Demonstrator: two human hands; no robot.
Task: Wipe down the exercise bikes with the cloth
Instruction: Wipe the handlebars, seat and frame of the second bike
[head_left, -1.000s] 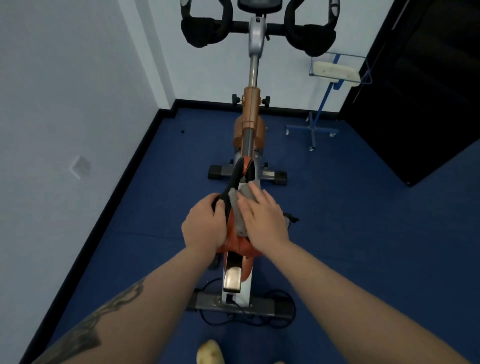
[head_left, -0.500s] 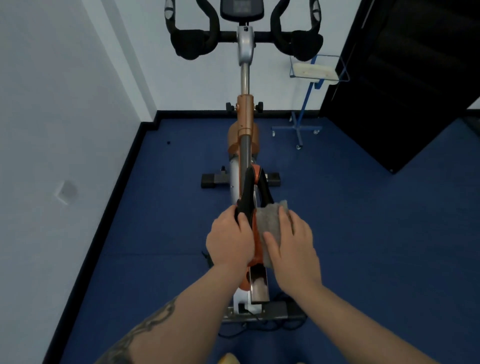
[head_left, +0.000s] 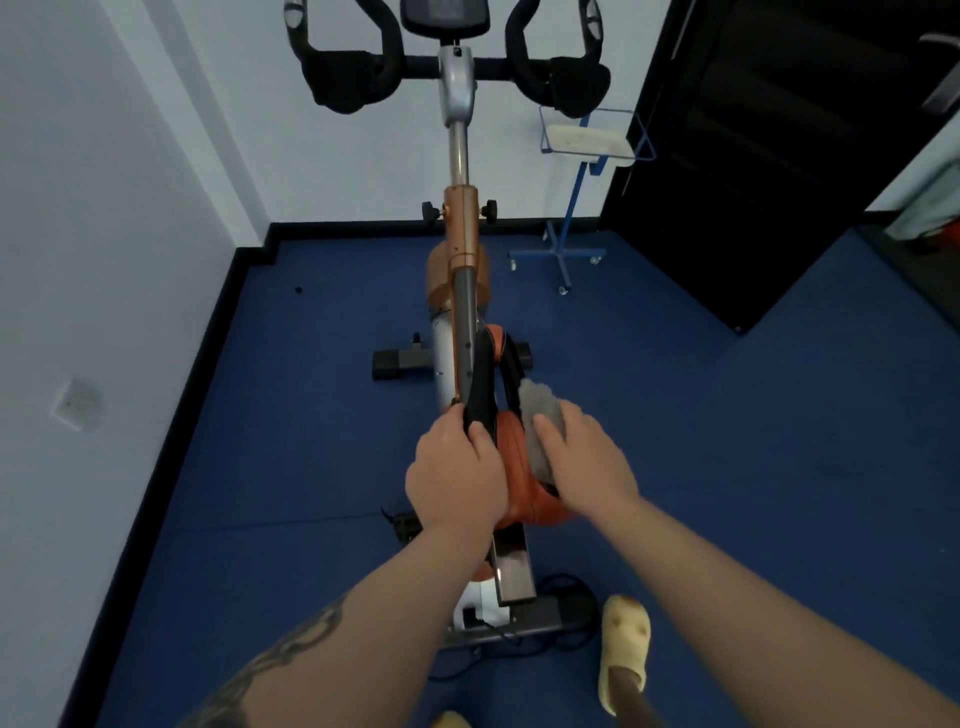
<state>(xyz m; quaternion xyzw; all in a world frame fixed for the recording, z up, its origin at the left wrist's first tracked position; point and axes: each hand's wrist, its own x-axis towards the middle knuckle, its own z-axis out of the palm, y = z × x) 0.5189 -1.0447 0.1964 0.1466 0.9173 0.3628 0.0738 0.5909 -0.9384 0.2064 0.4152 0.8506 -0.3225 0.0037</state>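
Observation:
An orange and silver exercise bike (head_left: 460, 244) stands in front of me, its black handlebars at the top of the view. Its black and orange saddle (head_left: 488, 384) is just below centre. My left hand (head_left: 454, 475) grips the left side of the saddle, fingers curled round its edge. My right hand (head_left: 584, 465) presses a grey cloth (head_left: 540, 415) flat against the saddle's right side, fingers fairly straight over the cloth. Part of the cloth sticks out beyond my fingertips.
White walls meet in a corner at the left, with a black skirting along the blue floor (head_left: 727, 467). A blue wheeled stand (head_left: 571, 228) carrying a wire basket is at the back right, beside a black door (head_left: 769, 156). My yellow slipper (head_left: 626, 649) and a cable lie by the bike's rear foot.
My right hand has slid the cloth from the saddle's top to its right side. My view has drifted, and my right foot has come into sight. My left hand keeps its grip.

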